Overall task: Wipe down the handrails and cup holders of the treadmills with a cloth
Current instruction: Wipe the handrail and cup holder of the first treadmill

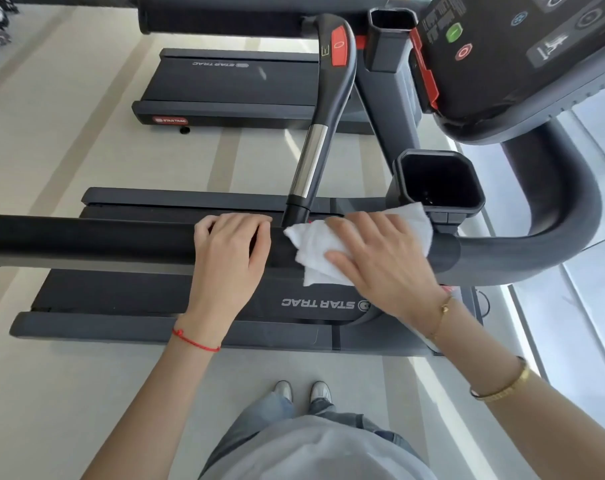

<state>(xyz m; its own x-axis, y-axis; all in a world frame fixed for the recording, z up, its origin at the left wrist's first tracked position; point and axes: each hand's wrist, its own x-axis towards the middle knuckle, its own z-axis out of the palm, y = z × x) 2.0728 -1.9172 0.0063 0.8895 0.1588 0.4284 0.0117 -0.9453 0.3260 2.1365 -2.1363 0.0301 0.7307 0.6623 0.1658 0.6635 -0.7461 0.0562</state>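
Head view, looking down on the near treadmill (197,329) from its side.

Black padded handrail (86,239) running 9 to 3 o'clock across mid-frame, bending at the 3 o'clock end up toward the console (523,57) at 1 o'clock.

Left hand (230,252) set on top of the handrail near centre; fingers (240,221) curled over its far side, gripping it. Red cord bracelet (195,341) on the left wrist.

Right hand (377,258) just to the 3 o'clock side of the left, apart from it. Fingers spread wide and fairly straight, lying flat on the white cloth (316,252) and pressing it against the handrail. Cloth crumpled, draped over the rail top, one corner hanging toward 6 o'clock, another reaching toward 1 o'clock beneath the cup holder (439,178). Thin gold chain (441,317) at the right wrist, gold bangle (502,384) further up the forearm.

Cup holder: black, open-topped, just beyond the cloth at 1 o'clock, not touched by either hand. Inside too dark to read.

Chrome-and-black inner grip bar (309,164) rising from the handrail between the hands toward 12 o'clock, red button (339,46) near its top.

Second treadmill (231,84) at 12 o'clock, with its own cup holder.

Pale striped floor (69,393); own shoes (301,391) at 6 o'clock.
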